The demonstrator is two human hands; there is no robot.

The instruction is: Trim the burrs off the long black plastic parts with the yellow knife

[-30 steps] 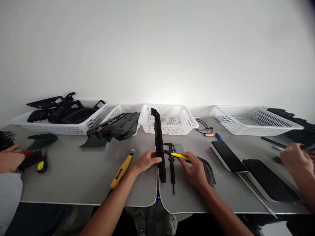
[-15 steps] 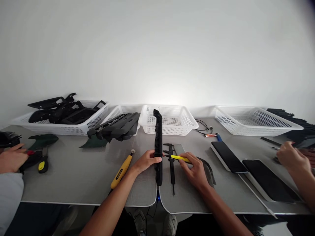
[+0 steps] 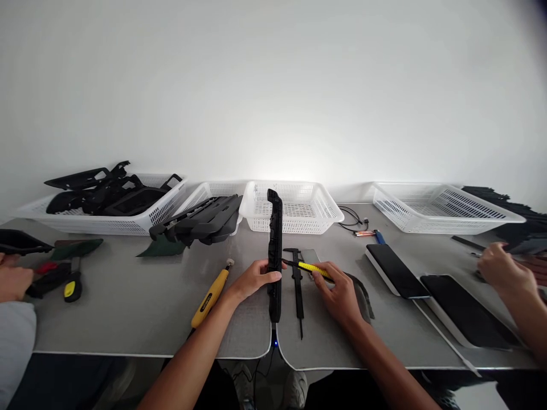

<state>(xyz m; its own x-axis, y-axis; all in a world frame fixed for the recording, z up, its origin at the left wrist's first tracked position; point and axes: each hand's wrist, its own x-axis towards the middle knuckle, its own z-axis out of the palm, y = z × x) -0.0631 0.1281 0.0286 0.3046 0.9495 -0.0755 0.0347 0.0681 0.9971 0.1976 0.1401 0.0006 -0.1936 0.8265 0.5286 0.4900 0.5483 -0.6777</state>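
Left fingers [image 3: 270, 278] grip a black part [image 3: 275, 245], right fingers [image 3: 321, 285] a yellow tool [image 3: 309, 267]; lettering [image 3: 207, 301] on the rotary tool [image 3: 218, 286] is illegible.

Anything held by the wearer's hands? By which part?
Left hand: long black part, pinched near mid-length, thumb on the near face. Right hand: yellow-handled tool, by the rear of its handle.

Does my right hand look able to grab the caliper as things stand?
Probably not freely: the right hand holds a slim yellow tool that crosses over the upper part of the caliper. But the caliper lies close by, its lower part uncovered, so with that hand emptied, likely yes.
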